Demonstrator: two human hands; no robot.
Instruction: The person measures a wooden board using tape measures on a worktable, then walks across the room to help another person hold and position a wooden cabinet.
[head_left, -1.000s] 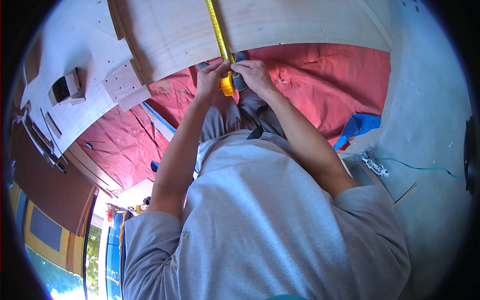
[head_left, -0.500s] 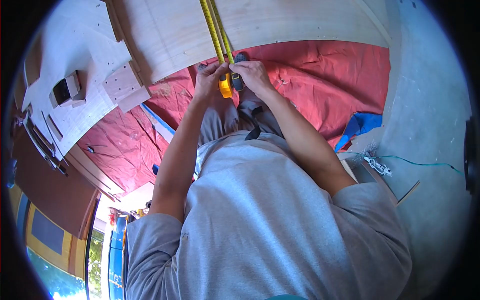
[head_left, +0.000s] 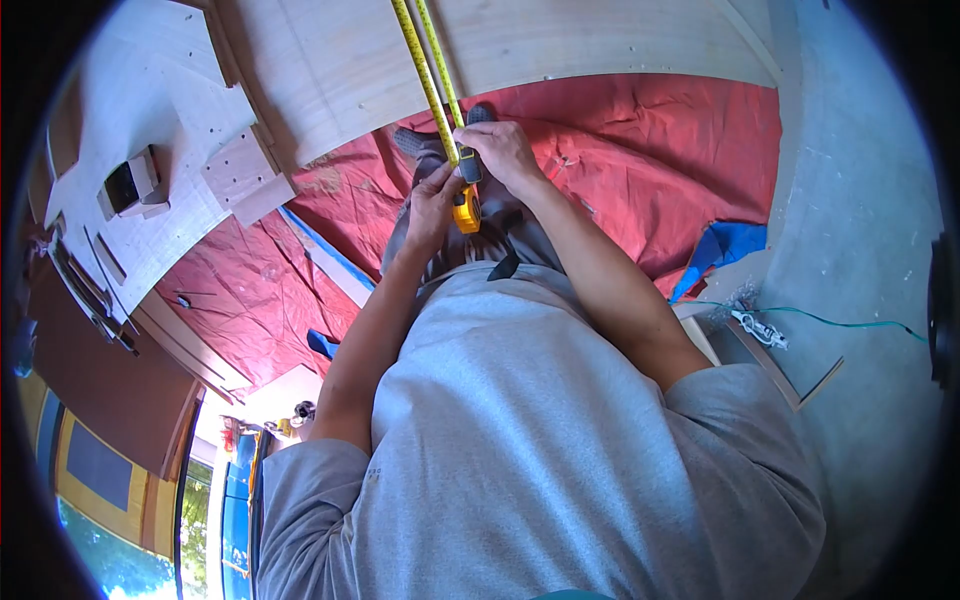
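Two tape measures are out in front of me, their yellow blades running side by side away over the wooden panel (head_left: 560, 45). My left hand (head_left: 434, 208) is closed around the yellow tape measure (head_left: 467, 212), holding it close to my lap. Slightly farther out, my right hand (head_left: 503, 155) grips the black tape measure (head_left: 469, 165), thumb and fingers near where its blade comes out. The hands are close together, the left one nearer my body. Where the blades end is outside the view.
A red tarp (head_left: 660, 170) covers the floor under my feet. Blue material (head_left: 725, 250) lies at its right edge, beside a green cord (head_left: 840, 322) on the concrete. To the left stands a wooden structure with a square opening (head_left: 125, 187).
My left hand has drawn the yellow tape measure back toward my body, with more of its blade showing. My right hand and the black tape measure have barely moved.
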